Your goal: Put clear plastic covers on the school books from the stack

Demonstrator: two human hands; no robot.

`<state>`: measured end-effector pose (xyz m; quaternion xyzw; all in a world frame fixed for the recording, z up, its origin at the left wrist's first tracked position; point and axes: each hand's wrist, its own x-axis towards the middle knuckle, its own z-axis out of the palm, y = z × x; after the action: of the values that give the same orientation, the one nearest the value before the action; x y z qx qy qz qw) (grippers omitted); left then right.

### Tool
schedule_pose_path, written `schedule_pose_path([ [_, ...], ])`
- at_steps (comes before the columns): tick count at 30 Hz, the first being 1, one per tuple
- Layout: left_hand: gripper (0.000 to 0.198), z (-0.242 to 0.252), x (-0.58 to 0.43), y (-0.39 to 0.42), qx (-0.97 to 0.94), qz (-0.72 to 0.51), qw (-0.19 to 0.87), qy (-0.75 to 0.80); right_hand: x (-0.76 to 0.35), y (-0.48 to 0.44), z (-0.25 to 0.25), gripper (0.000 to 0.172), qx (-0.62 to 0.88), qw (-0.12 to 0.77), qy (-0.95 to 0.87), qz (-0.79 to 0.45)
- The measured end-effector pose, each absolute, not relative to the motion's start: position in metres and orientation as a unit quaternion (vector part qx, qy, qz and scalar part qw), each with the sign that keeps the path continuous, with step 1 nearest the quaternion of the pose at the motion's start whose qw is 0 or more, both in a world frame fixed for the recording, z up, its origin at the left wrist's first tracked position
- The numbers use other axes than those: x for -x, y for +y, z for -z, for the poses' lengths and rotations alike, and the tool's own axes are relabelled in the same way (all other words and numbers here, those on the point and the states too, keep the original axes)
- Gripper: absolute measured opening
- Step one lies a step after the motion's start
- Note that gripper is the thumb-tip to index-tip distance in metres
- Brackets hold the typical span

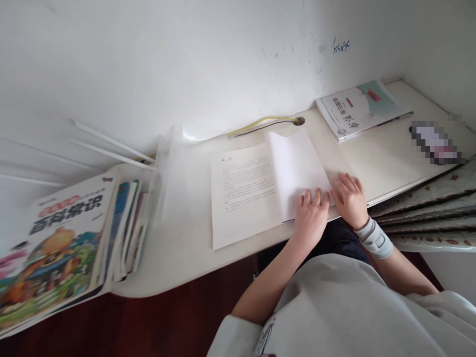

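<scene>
**Smoothing or turning, by the look of it**

At the far left, a stack of books [65,243] sits beside the desk [178,243]. On the desk lies a printed page [243,193], its text side up. A yellow cable [256,122] runs behind it along the wall. Over the printed page's right part, a blank page [299,171] bows up along its left edge.

The left hand [311,213] rests palm down on the blank page's near right corner, fingers bent and close together; whether it pinches the paper cannot be told. Just beside it, the right hand [349,198], a wristband [374,239] below it, lies flat with fingers slightly spread, holding nothing visible.

The step in hand seems to be settling or turning the blank page. The next move would likely call for light fingers and control of the raised edge, so that the paper does not crease.

Farther right lie more books [357,111] against the wall and a blurred phone [437,144].
</scene>
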<state>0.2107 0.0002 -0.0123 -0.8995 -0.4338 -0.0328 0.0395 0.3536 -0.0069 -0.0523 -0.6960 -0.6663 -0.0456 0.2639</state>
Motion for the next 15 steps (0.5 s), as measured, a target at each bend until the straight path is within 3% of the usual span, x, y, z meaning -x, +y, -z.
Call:
schedule_pose_path([
  [15, 0.022, -0.007, -0.207, 0.014, 0.928, 0.0, 0.038, -0.37, -0.352, -0.008, 0.046, 0.036, 0.668, 0.177, -0.717, 0.091],
])
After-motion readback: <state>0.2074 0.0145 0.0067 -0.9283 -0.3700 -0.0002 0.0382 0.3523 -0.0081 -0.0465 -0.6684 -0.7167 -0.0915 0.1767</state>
